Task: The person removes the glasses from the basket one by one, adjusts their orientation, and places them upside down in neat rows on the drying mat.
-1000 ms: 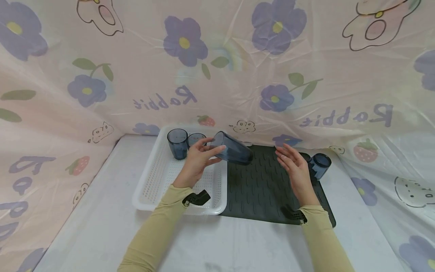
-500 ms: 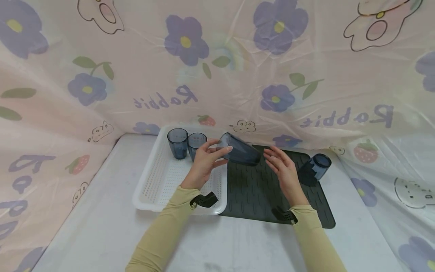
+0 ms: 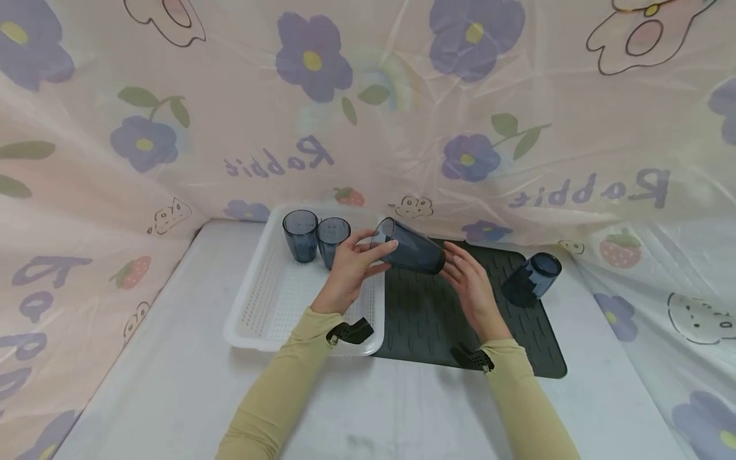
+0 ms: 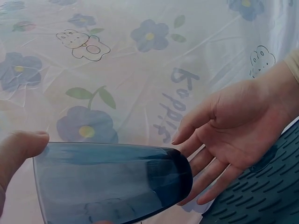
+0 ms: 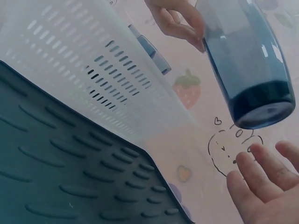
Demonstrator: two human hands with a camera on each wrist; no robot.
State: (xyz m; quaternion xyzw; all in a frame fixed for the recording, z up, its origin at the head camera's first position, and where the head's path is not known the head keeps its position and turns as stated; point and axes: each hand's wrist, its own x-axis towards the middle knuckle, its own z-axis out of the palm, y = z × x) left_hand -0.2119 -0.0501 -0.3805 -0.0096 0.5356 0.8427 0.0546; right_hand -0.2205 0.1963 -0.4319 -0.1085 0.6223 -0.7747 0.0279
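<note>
My left hand (image 3: 347, 265) grips a blue glass tumbler (image 3: 413, 248) near its rim, thumb on one side and fingers on the other. The tumbler is tilted over the dark mat, its mouth to the left and its thick base to the right. My right hand (image 3: 470, 287) reaches toward the base with fingers extended, the fingertips right by it. In the left wrist view the tumbler (image 4: 112, 182) lies nearly level, and the right palm (image 4: 243, 121) faces it. The right wrist view has the tumbler's base (image 5: 266, 109) just above the right fingertips (image 5: 250, 161).
A white perforated basket (image 3: 247, 319) at left holds two upright blue tumblers (image 3: 300, 236) along its back. Another tumbler (image 3: 540, 275) stands upside down on the right side of the dark ridged drying mat (image 3: 414, 332). A printed curtain (image 3: 379, 153) hangs behind the white table (image 3: 172, 383).
Both hands have come together: the left has carried the tumbler a little to the right, and the right has moved left to the tumbler's base.
</note>
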